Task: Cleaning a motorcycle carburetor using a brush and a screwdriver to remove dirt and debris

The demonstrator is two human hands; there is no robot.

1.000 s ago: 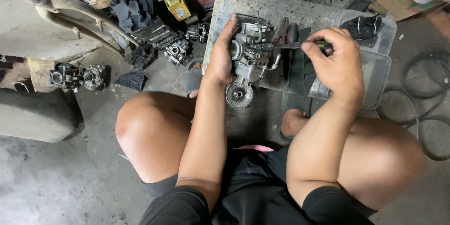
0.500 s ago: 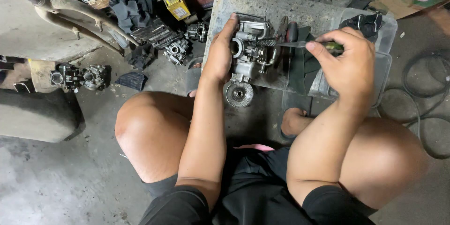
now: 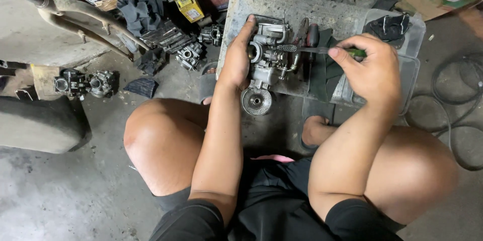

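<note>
Grey metal carburettor (image 3: 269, 57) sits on the worn surface (image 3: 261, 5), our left hand (image 3: 235, 60) gripping it; our right hand (image 3: 372, 72), clenching the green-handled screwdriver (image 3: 322, 50), has brought the tip in closer.

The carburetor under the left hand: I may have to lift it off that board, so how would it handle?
The carburetor looks like cast metal, so probably stiff and heavy for its size. Its grimy, knobbly body may feel greasy. The left hand steadying it suggests it might shift or tip if pushed.
</note>
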